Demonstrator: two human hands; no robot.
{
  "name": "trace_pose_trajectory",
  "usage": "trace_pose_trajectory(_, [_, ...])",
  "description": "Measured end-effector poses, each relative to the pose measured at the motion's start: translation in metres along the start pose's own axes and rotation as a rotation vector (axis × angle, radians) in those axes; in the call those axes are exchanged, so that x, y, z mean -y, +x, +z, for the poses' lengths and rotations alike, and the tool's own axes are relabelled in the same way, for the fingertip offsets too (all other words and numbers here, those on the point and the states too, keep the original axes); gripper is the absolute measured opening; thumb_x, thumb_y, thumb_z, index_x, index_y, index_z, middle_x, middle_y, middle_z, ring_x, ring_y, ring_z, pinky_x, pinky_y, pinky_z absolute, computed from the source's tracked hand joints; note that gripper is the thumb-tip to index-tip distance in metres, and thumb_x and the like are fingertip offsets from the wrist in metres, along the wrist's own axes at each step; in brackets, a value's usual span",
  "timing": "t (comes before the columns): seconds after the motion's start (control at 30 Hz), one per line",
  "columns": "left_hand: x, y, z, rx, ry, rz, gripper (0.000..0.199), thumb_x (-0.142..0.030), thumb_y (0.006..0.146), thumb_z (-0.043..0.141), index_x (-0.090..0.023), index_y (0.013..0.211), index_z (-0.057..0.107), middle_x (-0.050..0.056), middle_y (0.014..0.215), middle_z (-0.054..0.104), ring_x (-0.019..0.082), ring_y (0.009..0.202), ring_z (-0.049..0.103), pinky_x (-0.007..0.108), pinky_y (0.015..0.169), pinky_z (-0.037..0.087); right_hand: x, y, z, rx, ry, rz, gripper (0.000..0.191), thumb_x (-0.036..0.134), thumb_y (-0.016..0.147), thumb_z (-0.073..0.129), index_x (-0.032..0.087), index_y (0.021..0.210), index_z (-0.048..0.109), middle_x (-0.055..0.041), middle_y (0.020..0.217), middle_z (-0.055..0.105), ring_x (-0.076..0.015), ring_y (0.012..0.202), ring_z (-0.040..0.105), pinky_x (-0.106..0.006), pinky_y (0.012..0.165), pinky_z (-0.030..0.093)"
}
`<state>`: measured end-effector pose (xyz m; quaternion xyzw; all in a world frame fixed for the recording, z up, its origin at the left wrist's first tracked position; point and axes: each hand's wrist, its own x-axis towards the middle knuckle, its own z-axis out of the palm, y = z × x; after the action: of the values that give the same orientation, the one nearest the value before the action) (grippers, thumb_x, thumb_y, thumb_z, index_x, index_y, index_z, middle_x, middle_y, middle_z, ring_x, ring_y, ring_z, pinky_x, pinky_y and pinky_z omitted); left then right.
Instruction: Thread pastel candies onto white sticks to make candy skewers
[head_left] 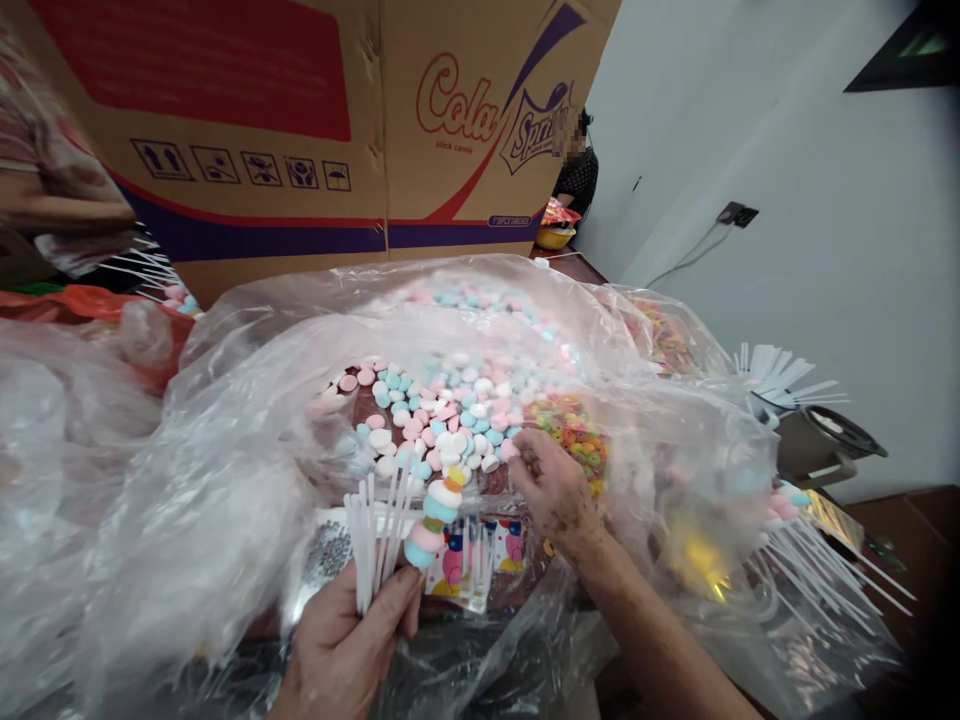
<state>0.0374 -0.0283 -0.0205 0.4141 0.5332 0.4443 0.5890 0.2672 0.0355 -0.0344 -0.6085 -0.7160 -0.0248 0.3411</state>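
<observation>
My left hand (352,630) is closed around a bundle of white sticks (375,525). From the same hand rises a stack of candies (433,520) in blue, pink, green, white and orange, tilted to the right. My right hand (551,485) reaches to the near right edge of a pile of pink, blue and white candies (457,415), its thumb and forefinger pinched at a pink candy (508,449). Small ring-shaped candies (574,435) in yellow, green and orange lie just beyond that hand. Printed packets (450,565) lie under the sticks.
Clear plastic sheeting (217,480) surrounds the candies. Behind stands a large cardboard box (300,110). White sticks (810,575) with candies lie at the right, near a grey bin (817,445). One person (581,175) is behind the box; another person's arm (67,212) shows at left.
</observation>
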Motion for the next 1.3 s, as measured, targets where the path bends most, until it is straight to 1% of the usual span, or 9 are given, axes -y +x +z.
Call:
trace_pose_trajectory(0.17, [0.003, 0.001, -0.005, 0.024, 0.017, -0.002, 0.031, -0.037, 0.076, 0.069, -0.018, 0.053, 0.06, -0.004, 0.049, 0.053, 0.006, 0.036, 0.035, 0.02, 0.033, 0.019, 0.014, 0.001, -0.001, 0.197, -0.114, -0.173, 0.023, 0.006, 0.086, 0.044, 0.019, 0.093, 0.062, -0.0077, 0.089, 0.066, -0.0218, 0.088, 0.058, -0.032, 0.081, 0.046])
trace_pose_trajectory(0.3, [0.009, 0.006, -0.014, 0.071, 0.068, -0.035, 0.035, -0.04, 0.075, 0.07, -0.017, 0.05, 0.058, -0.005, 0.045, 0.05, 0.006, 0.035, 0.036, 0.018, 0.034, 0.021, 0.013, -0.009, -0.014, 0.322, -0.148, -0.13, 0.02, 0.009, 0.086, 0.047, 0.02, 0.087, 0.063, -0.0062, 0.086, 0.065, -0.0206, 0.084, 0.059, -0.03, 0.074, 0.046])
trace_pose_trajectory(0.47, [0.007, 0.007, -0.012, 0.071, 0.068, -0.03, 0.035, -0.04, 0.073, 0.072, -0.018, 0.049, 0.058, -0.005, 0.045, 0.05, 0.006, 0.035, 0.035, 0.019, 0.034, 0.022, 0.01, -0.013, -0.022, 0.225, -0.075, 0.104, 0.014, 0.016, 0.088, 0.048, 0.021, 0.091, 0.06, -0.0041, 0.086, 0.067, -0.0194, 0.08, 0.061, -0.028, 0.07, 0.044])
trace_pose_trajectory(0.53, [0.002, 0.004, -0.007, 0.04, 0.06, -0.014, 0.034, -0.038, 0.074, 0.07, -0.018, 0.049, 0.058, -0.004, 0.047, 0.052, 0.006, 0.035, 0.033, 0.02, 0.034, 0.02, 0.011, -0.01, -0.018, 0.188, -0.06, 0.129, 0.014, 0.017, 0.088, 0.047, 0.02, 0.092, 0.059, -0.0043, 0.086, 0.067, -0.0199, 0.081, 0.061, -0.029, 0.071, 0.044])
trace_pose_trajectory(0.73, [0.001, 0.001, -0.007, 0.041, 0.033, -0.035, 0.036, -0.04, 0.074, 0.07, -0.018, 0.049, 0.056, -0.006, 0.043, 0.046, 0.006, 0.035, 0.031, 0.02, 0.035, 0.019, 0.012, -0.013, 0.0, 0.244, -0.113, -0.042, 0.02, 0.009, 0.088, 0.042, 0.02, 0.083, 0.058, -0.0055, 0.083, 0.064, -0.0208, 0.081, 0.057, -0.03, 0.073, 0.044])
trace_pose_trajectory(0.9, [0.011, 0.006, -0.016, 0.092, 0.084, -0.046, 0.037, -0.043, 0.073, 0.071, -0.017, 0.051, 0.059, -0.004, 0.044, 0.049, 0.007, 0.036, 0.037, 0.019, 0.035, 0.023, 0.01, -0.015, 0.002, 0.27, -0.131, -0.14, 0.019, 0.01, 0.092, 0.044, 0.019, 0.09, 0.06, -0.0073, 0.091, 0.066, -0.0213, 0.087, 0.058, -0.032, 0.081, 0.046])
trace_pose_trajectory(1.0, [0.009, 0.005, -0.014, 0.05, 0.079, -0.026, 0.035, -0.041, 0.074, 0.07, -0.018, 0.051, 0.059, -0.004, 0.046, 0.051, 0.007, 0.037, 0.036, 0.019, 0.034, 0.022, 0.013, -0.016, 0.0, 0.279, -0.172, -0.19, 0.02, 0.01, 0.094, 0.044, 0.018, 0.093, 0.062, -0.0092, 0.094, 0.067, -0.0219, 0.091, 0.059, -0.033, 0.084, 0.047])
trace_pose_trajectory(1.2, [0.002, 0.003, -0.007, 0.087, 0.108, 0.05, 0.032, -0.037, 0.074, 0.069, -0.019, 0.049, 0.058, -0.004, 0.045, 0.051, 0.008, 0.036, 0.035, 0.021, 0.033, 0.021, 0.018, -0.02, 0.007, 0.282, -0.231, -0.238, 0.024, 0.007, 0.091, 0.048, 0.017, 0.107, 0.063, -0.0118, 0.103, 0.068, -0.0242, 0.094, 0.06, -0.036, 0.086, 0.049])
trace_pose_trajectory(1.3, [0.001, 0.002, -0.005, 0.057, 0.13, 0.046, 0.032, -0.036, 0.076, 0.067, -0.02, 0.049, 0.057, -0.005, 0.045, 0.05, 0.008, 0.035, 0.034, 0.021, 0.033, 0.021, 0.016, -0.021, 0.014, 0.243, -0.199, -0.203, 0.025, 0.006, 0.089, 0.048, 0.016, 0.105, 0.065, -0.0124, 0.103, 0.068, -0.0243, 0.094, 0.061, -0.038, 0.087, 0.051])
